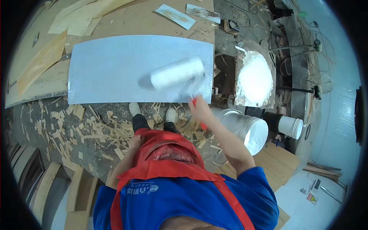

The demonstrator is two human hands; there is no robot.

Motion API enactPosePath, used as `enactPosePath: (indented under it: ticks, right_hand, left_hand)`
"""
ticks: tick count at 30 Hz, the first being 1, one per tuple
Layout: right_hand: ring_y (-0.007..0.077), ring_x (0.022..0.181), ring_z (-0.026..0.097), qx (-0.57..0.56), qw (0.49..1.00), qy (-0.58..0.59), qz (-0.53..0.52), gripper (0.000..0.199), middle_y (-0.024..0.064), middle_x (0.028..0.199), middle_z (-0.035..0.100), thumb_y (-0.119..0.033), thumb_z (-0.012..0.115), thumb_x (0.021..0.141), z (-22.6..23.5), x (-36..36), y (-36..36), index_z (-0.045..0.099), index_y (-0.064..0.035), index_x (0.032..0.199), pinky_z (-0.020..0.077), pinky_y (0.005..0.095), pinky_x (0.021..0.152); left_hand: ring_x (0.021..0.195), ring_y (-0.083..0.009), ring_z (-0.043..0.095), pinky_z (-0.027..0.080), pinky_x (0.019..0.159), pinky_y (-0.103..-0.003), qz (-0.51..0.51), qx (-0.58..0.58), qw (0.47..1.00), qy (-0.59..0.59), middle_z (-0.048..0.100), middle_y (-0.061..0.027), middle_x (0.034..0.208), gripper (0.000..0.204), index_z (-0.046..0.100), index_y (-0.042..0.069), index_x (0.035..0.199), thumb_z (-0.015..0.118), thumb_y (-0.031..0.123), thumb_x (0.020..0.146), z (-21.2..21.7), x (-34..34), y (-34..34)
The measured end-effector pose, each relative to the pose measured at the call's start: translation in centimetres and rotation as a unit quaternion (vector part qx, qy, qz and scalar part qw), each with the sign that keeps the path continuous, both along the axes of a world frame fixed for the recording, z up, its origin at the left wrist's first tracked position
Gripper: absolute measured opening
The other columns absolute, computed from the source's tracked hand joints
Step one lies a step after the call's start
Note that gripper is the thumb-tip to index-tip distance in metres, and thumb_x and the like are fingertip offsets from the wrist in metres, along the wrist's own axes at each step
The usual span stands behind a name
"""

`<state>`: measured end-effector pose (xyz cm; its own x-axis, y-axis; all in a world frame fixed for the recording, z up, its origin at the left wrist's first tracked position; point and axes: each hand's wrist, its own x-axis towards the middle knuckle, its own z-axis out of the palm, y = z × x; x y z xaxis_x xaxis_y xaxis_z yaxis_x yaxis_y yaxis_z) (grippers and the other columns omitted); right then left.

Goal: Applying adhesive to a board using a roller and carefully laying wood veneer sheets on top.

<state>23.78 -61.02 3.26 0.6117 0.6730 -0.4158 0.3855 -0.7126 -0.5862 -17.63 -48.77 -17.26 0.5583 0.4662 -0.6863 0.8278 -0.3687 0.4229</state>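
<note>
My right hand [201, 109] is closed around the red handle of a paint roller [178, 74]. The wide white sleeve of the roller is over the right half of a pale grey-blue panel [107, 69] and blurred by motion. A wet-looking sheen covers the panel, with a fine texture along its edges. My left hand [135, 141] hangs low beside my red apron [168, 151], away from the panel. Its fingers are too small and partly hidden to tell whether they are closed.
Thin wood veneer sheets [42, 61] lie on the worktable left of the panel, and two stained strips [175, 16] behind it. To the right stand a board heaped with white paste [255, 78] and white buckets [256, 134]. Wood scraps [80, 130] litter the floor around my feet.
</note>
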Motion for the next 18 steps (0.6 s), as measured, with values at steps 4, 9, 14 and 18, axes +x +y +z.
enactPosePath:
  ticks: [4, 9, 14, 18]
  right_hand:
    - [0.0512, 0.094, 0.065, -0.104, 0.992, 0.046, -0.048, 0.039, 0.0336, 0.095, 0.065, -0.028, 0.062, 0.1, 4.6, -4.7, -11.4, 0.049, 0.0055, 0.114, 0.0517, 0.0533, 0.079]
    - [0.0506, 0.087, 0.068, -0.037, 0.997, -0.018, 0.069, 0.035, 0.0314, 0.091, 0.068, -0.03, 0.058, 0.101, 3.0, -0.5, 0.9, 0.056, 0.0047, 0.102, 0.0534, 0.0584, 0.077]
    - [0.0476, 0.092, 0.069, -0.062, 0.995, -0.027, 0.067, 0.04, 0.0282, 0.093, 0.071, -0.037, 0.056, 0.101, 2.9, 3.1, 5.4, 0.056, 0.0019, 0.107, 0.055, 0.0553, 0.081]
    - [0.0449, 0.097, 0.07, -0.193, 0.974, -0.022, 0.115, 0.041, 0.0247, 0.097, 0.073, -0.044, 0.056, 0.101, 4.0, 6.0, -3.1, 0.057, -0.0044, 0.111, 0.0552, 0.0544, 0.085]
  left_hand:
    - [0.09, -0.0418, 0.071, 0.054, 0.078, -0.054, 0.037, 0.001, 0.999, -0.031, 0.072, -0.0236, 0.093, 0.043, 0.074, 0.008, 0.089, 0.06, 0.048, 0.095, 0.5, 0.9, 0.1]
    - [0.091, -0.0416, 0.07, 0.055, 0.079, -0.054, 0.016, 0.013, 0.999, -0.036, 0.072, -0.0231, 0.093, 0.043, 0.075, 0.008, 0.088, 0.06, 0.048, 0.094, -0.9, 0.0, -0.9]
    - [0.091, -0.0427, 0.07, 0.055, 0.079, -0.052, -0.021, 0.025, 0.998, 0.051, 0.072, -0.0228, 0.094, 0.044, 0.075, 0.008, 0.094, 0.059, 0.049, 0.094, 1.2, 3.7, -1.4]
    - [0.09, -0.0438, 0.069, 0.054, 0.078, -0.053, -0.062, 0.034, 0.997, -0.033, 0.071, -0.0232, 0.091, 0.042, 0.072, 0.007, 0.097, 0.059, 0.047, 0.097, -1.5, 0.9, -0.9]
